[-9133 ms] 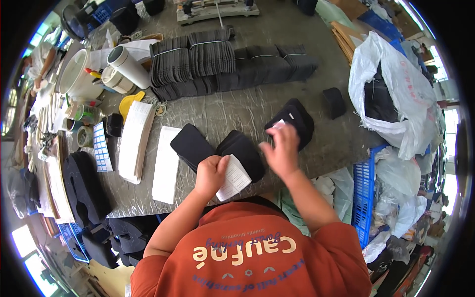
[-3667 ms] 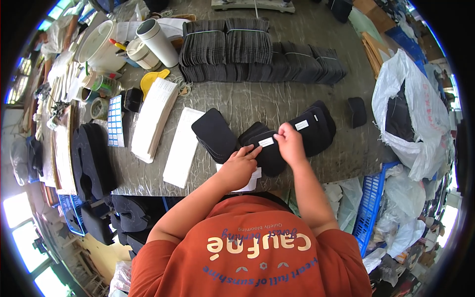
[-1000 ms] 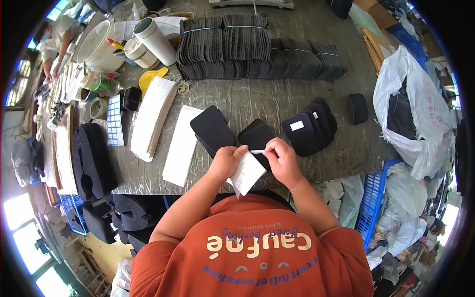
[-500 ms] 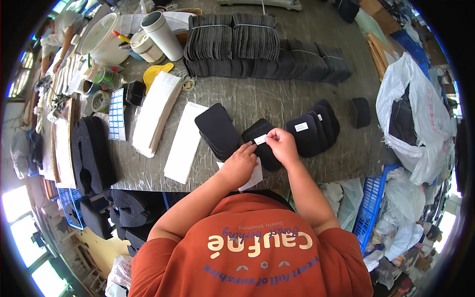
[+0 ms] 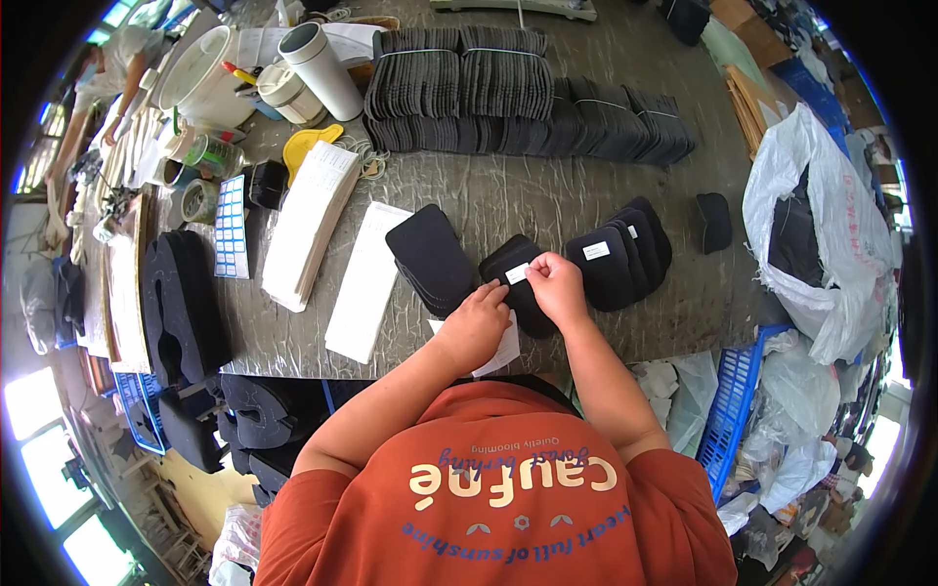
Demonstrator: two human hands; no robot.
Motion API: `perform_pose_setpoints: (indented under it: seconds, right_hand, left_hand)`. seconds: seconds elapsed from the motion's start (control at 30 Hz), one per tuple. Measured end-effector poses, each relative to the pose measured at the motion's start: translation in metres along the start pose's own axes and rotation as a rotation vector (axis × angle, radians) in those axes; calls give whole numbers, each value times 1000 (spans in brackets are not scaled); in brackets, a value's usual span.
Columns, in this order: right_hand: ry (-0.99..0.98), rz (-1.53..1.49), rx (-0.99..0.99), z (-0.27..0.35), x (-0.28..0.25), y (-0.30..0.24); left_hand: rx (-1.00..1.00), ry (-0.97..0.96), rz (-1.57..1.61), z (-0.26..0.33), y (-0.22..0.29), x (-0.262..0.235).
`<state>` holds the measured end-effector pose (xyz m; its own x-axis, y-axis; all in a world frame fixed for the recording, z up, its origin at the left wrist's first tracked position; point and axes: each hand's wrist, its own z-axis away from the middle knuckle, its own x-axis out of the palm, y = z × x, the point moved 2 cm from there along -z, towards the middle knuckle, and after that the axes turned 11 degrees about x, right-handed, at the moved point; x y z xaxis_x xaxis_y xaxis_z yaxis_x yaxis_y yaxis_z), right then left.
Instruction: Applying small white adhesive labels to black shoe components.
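Observation:
My right hand (image 5: 557, 289) is closed in a pinch at the right end of a small white label (image 5: 517, 273). The label lies against a black rounded pad (image 5: 532, 314) in front of me. My left hand (image 5: 475, 322) rests with its fingers stretched over the pad's left edge, fingertips close to the label. A white sheet (image 5: 504, 350) sticks out from beneath that hand. Left of it sits a stack of plain black pads (image 5: 426, 256). To the right, black pads bearing white labels (image 5: 608, 277) lie overlapped in a fan.
Bundled rows of black pads (image 5: 459, 86) stand at the back. Paper stacks (image 5: 311, 225), a blue-and-white label sheet (image 5: 232, 227), a tumbler (image 5: 320, 70) and a yellow tape dispenser-like piece (image 5: 311, 148) are at left. A white sack (image 5: 819, 234) and blue crate (image 5: 731, 410) are at right.
Both hands stay almost in place. The right fingers have shifted very slightly at the label's end, and more of the label shows against the pad.

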<state>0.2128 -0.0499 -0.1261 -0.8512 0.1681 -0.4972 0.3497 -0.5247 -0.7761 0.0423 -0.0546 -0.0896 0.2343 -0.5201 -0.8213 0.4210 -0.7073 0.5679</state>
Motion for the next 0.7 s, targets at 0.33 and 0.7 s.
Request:
perform_pose_setpoints:
  seconds: [0.33, 0.7]
  right_hand:
    - [40, 34, 36, -4, -2, 0]
    - [213, 270, 16, -6, -3, -7]
  left_hand:
    - [33, -120, -204, -7, 3, 2]
    - [25, -143, -243, -15, 4, 1]
